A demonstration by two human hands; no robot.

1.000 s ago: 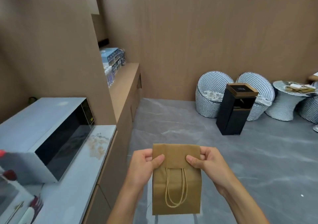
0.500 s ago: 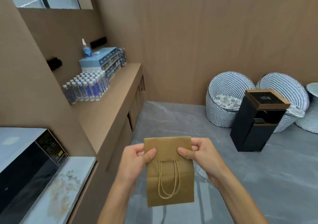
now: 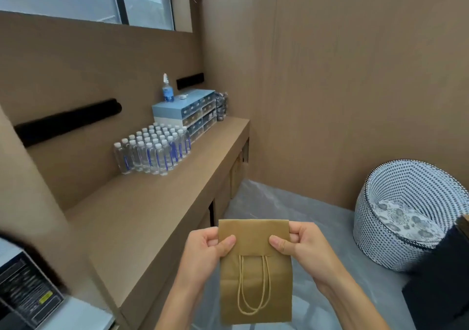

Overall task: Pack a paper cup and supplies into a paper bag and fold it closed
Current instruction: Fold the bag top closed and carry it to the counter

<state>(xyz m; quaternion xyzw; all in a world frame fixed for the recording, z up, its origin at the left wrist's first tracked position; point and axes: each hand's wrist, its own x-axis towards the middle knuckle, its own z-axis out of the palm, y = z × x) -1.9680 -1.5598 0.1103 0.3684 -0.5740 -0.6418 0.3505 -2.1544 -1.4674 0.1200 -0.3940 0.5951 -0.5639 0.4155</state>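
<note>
microwave [image 3: 22, 286] cut off at left, black bin [image 3: 441, 276] cropped right

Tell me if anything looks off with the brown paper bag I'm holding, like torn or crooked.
Nothing stands out. The brown paper bag is flat, its top flap folded squarely over, and the twine handles hang straight down its front. The left hand and right hand pinch the top corners evenly. No tears or spills are visible.

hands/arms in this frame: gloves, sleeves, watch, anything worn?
Nothing worn that shows. The left hand and right hand are bare: no gloves, rings or markings visible. Both forearms are bare down to the frame's bottom edge, with no sleeve cuff, watch or strap in view. Short, unpainted thumbnails.
</note>
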